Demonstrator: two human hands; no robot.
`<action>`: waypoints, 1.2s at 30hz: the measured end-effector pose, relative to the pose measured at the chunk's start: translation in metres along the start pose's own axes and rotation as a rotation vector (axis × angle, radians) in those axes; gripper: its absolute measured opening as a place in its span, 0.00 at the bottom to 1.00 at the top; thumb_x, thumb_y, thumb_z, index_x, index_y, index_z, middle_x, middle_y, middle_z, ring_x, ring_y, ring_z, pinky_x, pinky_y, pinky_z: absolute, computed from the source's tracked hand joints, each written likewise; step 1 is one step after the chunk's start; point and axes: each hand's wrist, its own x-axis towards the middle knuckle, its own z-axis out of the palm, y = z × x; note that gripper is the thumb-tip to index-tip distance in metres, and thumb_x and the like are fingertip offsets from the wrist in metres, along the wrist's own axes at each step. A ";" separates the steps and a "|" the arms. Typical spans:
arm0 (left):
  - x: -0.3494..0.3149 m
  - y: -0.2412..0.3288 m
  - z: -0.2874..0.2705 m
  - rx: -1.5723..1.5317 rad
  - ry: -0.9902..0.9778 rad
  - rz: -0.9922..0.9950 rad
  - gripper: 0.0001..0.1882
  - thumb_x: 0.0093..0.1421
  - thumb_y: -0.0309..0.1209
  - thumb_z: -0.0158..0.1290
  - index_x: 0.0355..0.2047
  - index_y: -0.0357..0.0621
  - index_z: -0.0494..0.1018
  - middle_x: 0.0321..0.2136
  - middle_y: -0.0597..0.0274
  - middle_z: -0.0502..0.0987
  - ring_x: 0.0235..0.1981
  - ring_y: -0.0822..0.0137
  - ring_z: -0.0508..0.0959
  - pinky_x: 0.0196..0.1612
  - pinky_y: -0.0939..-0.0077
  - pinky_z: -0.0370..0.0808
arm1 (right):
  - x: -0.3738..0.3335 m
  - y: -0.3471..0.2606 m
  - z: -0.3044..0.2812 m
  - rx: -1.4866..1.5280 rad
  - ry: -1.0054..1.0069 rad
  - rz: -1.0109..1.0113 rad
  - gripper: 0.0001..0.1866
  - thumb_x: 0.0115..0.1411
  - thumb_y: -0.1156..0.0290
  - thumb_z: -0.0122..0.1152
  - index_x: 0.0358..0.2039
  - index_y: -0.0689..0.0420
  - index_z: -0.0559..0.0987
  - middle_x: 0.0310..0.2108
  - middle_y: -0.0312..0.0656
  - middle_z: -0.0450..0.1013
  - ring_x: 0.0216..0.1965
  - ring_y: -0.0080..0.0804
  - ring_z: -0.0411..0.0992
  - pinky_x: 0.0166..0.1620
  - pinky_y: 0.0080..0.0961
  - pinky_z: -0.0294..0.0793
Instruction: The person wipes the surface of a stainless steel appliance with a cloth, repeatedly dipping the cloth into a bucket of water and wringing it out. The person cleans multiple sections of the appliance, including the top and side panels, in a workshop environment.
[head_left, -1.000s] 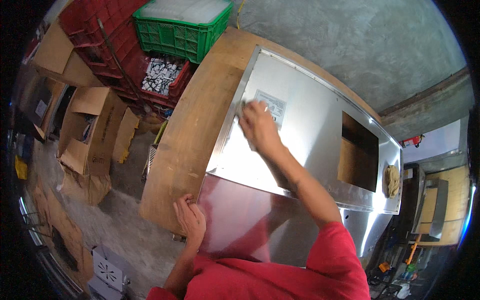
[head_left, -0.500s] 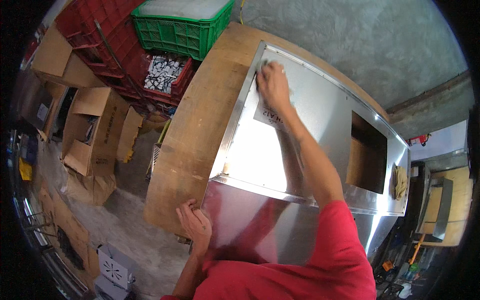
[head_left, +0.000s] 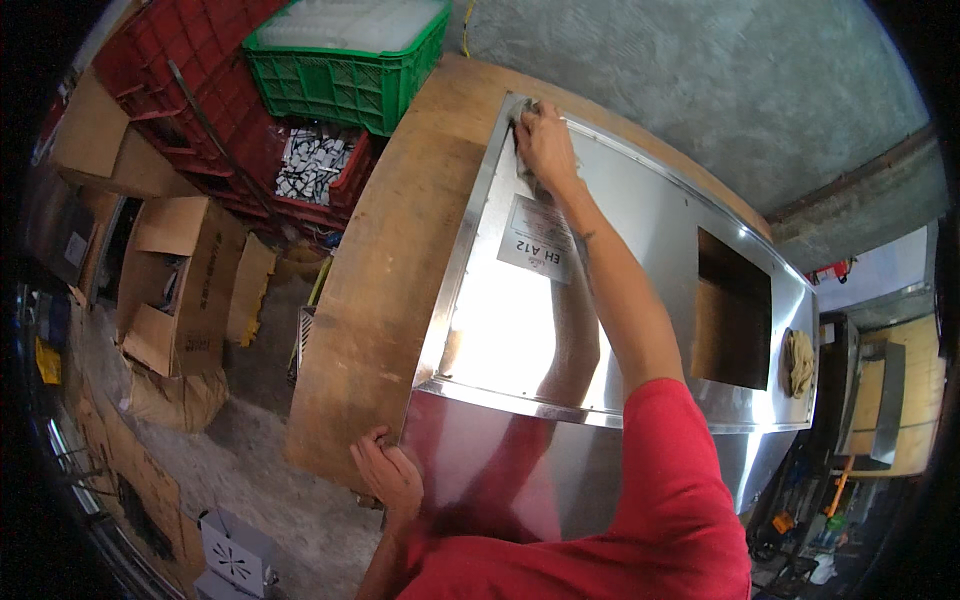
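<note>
Head view: the right hand (head_left: 547, 145) is clutching a crumpled grey rag (head_left: 521, 108) at the far-left corner of the shiny sheet-metal box (head_left: 655, 235); the left hand (head_left: 390, 478), half-open, fingers loosely curled, is resting beside the box's near-left corner. Bunched tan cloth (head_left: 798, 363) is lying at its right end.

A large, shiny metal box (head_left: 655, 240) is set on a wooden table (head_left: 370, 290), its flat top marked with a grey label (head_left: 535, 240) and cut by a rectangular opening toward the right. A bunched greyish rag (head_left: 522, 108) is held at the far left corner.
</note>
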 end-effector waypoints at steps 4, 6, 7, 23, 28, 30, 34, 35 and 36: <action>-0.005 -0.011 0.004 0.054 0.038 0.005 0.13 0.63 0.24 0.41 0.43 0.31 0.72 0.39 0.37 0.74 0.43 0.38 0.72 0.47 0.46 0.68 | 0.022 0.012 0.018 -0.085 0.005 -0.044 0.09 0.60 0.73 0.61 0.37 0.64 0.83 0.44 0.60 0.74 0.49 0.60 0.71 0.53 0.50 0.73; -0.005 -0.004 0.002 0.042 0.008 -0.038 0.13 0.63 0.24 0.41 0.43 0.31 0.72 0.39 0.38 0.74 0.43 0.38 0.72 0.47 0.46 0.67 | 0.020 0.018 0.022 -0.072 0.036 -0.050 0.09 0.59 0.74 0.62 0.37 0.63 0.84 0.44 0.59 0.75 0.50 0.58 0.71 0.53 0.50 0.73; -0.004 0.000 0.001 0.034 -0.010 -0.054 0.13 0.63 0.24 0.42 0.43 0.31 0.72 0.39 0.38 0.74 0.43 0.38 0.72 0.47 0.46 0.67 | 0.014 0.022 0.021 -0.061 0.028 -0.047 0.08 0.60 0.73 0.61 0.36 0.64 0.83 0.43 0.59 0.74 0.49 0.59 0.71 0.53 0.50 0.72; 0.000 -0.006 0.001 0.100 0.007 -0.007 0.13 0.64 0.26 0.42 0.46 0.33 0.71 0.41 0.39 0.75 0.44 0.38 0.72 0.51 0.46 0.67 | -0.183 -0.165 -0.132 0.439 -0.457 -0.215 0.07 0.60 0.76 0.65 0.38 0.63 0.79 0.46 0.49 0.70 0.47 0.50 0.70 0.49 0.43 0.76; -0.002 -0.006 0.004 0.178 0.044 0.030 0.13 0.65 0.26 0.42 0.45 0.33 0.71 0.40 0.40 0.76 0.45 0.39 0.73 0.51 0.47 0.68 | -0.112 -0.086 -0.062 0.273 -0.210 -0.132 0.06 0.63 0.72 0.60 0.36 0.61 0.79 0.45 0.54 0.71 0.46 0.56 0.71 0.49 0.47 0.75; 0.002 0.007 0.003 0.171 0.024 -0.002 0.12 0.65 0.26 0.42 0.44 0.33 0.71 0.40 0.39 0.75 0.44 0.39 0.73 0.50 0.47 0.68 | -0.078 -0.058 -0.052 0.203 -0.080 -0.105 0.06 0.63 0.74 0.61 0.34 0.64 0.79 0.44 0.55 0.71 0.46 0.58 0.70 0.49 0.48 0.73; -0.002 -0.014 0.012 0.142 0.075 0.108 0.11 0.66 0.25 0.42 0.43 0.33 0.71 0.39 0.39 0.75 0.44 0.39 0.73 0.49 0.48 0.68 | -0.099 -0.087 -0.054 0.221 -0.103 -0.061 0.05 0.62 0.75 0.60 0.35 0.63 0.78 0.44 0.55 0.71 0.47 0.57 0.70 0.51 0.48 0.73; -0.001 -0.011 0.012 0.149 0.073 0.106 0.11 0.66 0.25 0.42 0.43 0.33 0.71 0.39 0.39 0.75 0.43 0.39 0.73 0.49 0.48 0.68 | -0.115 -0.107 -0.063 0.232 -0.139 -0.049 0.05 0.61 0.75 0.60 0.36 0.63 0.78 0.44 0.55 0.70 0.47 0.57 0.69 0.52 0.48 0.72; -0.001 -0.007 0.009 0.157 0.068 0.104 0.11 0.66 0.25 0.42 0.43 0.32 0.71 0.39 0.39 0.76 0.43 0.39 0.73 0.49 0.48 0.68 | -0.138 -0.128 -0.078 0.319 -0.228 -0.029 0.06 0.60 0.76 0.61 0.38 0.63 0.77 0.47 0.55 0.68 0.48 0.57 0.69 0.52 0.50 0.72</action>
